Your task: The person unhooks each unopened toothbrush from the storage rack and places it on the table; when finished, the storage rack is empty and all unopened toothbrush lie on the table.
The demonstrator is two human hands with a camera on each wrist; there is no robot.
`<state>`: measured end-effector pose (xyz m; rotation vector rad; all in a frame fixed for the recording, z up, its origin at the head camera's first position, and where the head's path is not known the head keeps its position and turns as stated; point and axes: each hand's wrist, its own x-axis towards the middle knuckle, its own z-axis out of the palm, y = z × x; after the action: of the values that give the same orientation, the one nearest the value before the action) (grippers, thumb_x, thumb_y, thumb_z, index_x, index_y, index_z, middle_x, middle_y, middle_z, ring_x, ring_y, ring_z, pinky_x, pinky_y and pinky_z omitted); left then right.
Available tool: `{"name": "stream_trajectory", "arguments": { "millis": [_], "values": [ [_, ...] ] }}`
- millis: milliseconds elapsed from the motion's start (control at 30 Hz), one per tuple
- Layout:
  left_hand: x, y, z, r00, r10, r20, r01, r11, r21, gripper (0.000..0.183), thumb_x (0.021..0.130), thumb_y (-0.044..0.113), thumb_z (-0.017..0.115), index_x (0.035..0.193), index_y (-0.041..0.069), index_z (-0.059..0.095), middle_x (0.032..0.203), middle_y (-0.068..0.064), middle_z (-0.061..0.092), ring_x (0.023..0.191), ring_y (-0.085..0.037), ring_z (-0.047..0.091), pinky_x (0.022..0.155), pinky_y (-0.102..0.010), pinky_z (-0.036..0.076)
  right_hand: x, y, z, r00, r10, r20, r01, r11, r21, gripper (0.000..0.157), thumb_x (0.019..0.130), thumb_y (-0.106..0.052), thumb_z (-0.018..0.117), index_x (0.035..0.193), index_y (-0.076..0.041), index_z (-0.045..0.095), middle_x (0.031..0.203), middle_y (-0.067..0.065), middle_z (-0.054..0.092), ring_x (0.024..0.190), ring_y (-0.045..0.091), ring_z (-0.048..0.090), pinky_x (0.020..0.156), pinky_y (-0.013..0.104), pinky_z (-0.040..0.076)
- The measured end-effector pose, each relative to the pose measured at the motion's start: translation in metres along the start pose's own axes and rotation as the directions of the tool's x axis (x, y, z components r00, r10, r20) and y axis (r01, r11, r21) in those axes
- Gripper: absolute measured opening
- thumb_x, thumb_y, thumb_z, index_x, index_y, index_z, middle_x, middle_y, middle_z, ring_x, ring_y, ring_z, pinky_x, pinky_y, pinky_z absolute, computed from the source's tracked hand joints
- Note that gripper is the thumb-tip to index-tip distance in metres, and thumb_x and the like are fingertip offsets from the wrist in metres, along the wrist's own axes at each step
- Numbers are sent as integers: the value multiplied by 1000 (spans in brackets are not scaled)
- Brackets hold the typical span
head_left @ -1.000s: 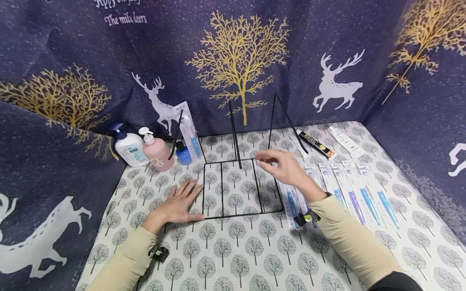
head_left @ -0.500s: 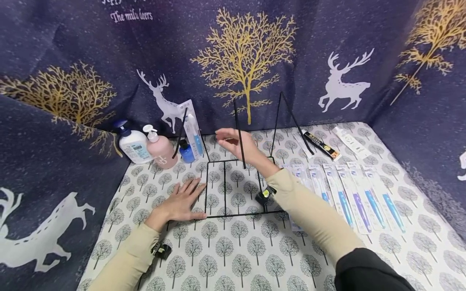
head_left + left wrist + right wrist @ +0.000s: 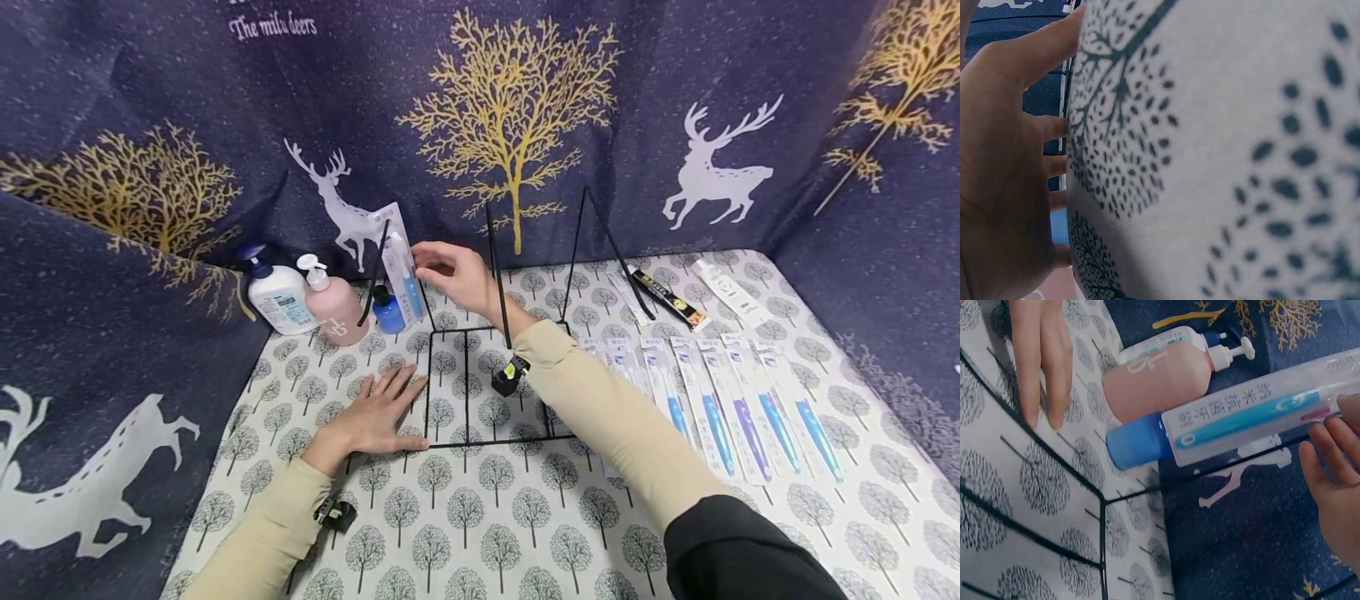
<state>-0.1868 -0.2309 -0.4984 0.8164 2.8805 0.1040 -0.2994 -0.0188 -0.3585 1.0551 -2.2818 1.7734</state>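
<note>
My left hand (image 3: 375,423) lies flat on the patterned cloth with its fingers spread, the fingertips at the near left side of a black wire rack (image 3: 467,383). My right hand (image 3: 461,275) reaches across the rack to a packaged toothbrush (image 3: 405,268) standing upright at the back left. In the right wrist view, loosely bent fingers (image 3: 1316,465) are at the upper part of that package (image 3: 1235,422), one overlapping it; a firm pinch does not show. Against the package's lower end stands a blue bottle (image 3: 388,315) with a black cap.
A pink pump bottle (image 3: 337,315) and a white pump bottle (image 3: 279,302) stand at the back left. Several packaged toothbrushes (image 3: 742,408) lie in a row on the right. Behind them are a black toothpaste tube (image 3: 670,302) and a white tube (image 3: 727,290). Thin rack rods rise upright.
My right hand has moved left from above the rack's right part to the upright toothbrush package. My left hand has stayed in place. The view has shifted slightly.
</note>
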Motion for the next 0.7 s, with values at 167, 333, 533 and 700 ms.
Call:
{"name": "stream_trajectory", "arguments": {
  "millis": [167, 333, 533, 700],
  "values": [
    [1, 0, 1, 1000, -9, 13, 9, 1000, 1, 104, 69, 80, 46, 148, 21, 14, 155, -7, 5, 140, -33, 6, 108, -62, 11, 1, -7, 11, 1000, 24, -11, -24, 1000, -1, 33, 87, -5, 59, 119, 4, 56, 107, 19, 65, 99, 26, 62, 86, 26, 51],
    [1, -2, 2, 1000, -10, 18, 10, 1000, 17, 103, 69, 80, 44, 148, 20, 13, 155, -7, 3, 141, -32, 5, 108, -62, 10, -2, -13, 23, 999, 33, -20, -33, 999, -6, 29, 88, -7, 58, 116, 2, 58, 106, 17, 66, 100, 22, 63, 85, 22, 51],
    [1, 0, 0, 1000, 1, 9, -1, 1000, 9, 103, 69, 79, 46, 147, 19, 15, 154, -9, 6, 140, -33, 7, 108, -63, 11, -7, -14, 30, 996, 14, -85, -14, 1000, -2, 27, 87, -6, 59, 114, 1, 59, 100, 17, 68, 93, 23, 66, 82, 21, 52],
    [0, -1, 0, 1000, -8, 19, 8, 1000, -2, 103, 69, 79, 46, 148, 21, 14, 155, -7, 5, 140, -33, 6, 108, -63, 10, -13, -14, 28, 994, -44, -96, 47, 999, 26, 45, 86, -2, 59, 129, 3, 47, 100, 20, 67, 90, 27, 66, 80, 25, 54]
  ]
}}
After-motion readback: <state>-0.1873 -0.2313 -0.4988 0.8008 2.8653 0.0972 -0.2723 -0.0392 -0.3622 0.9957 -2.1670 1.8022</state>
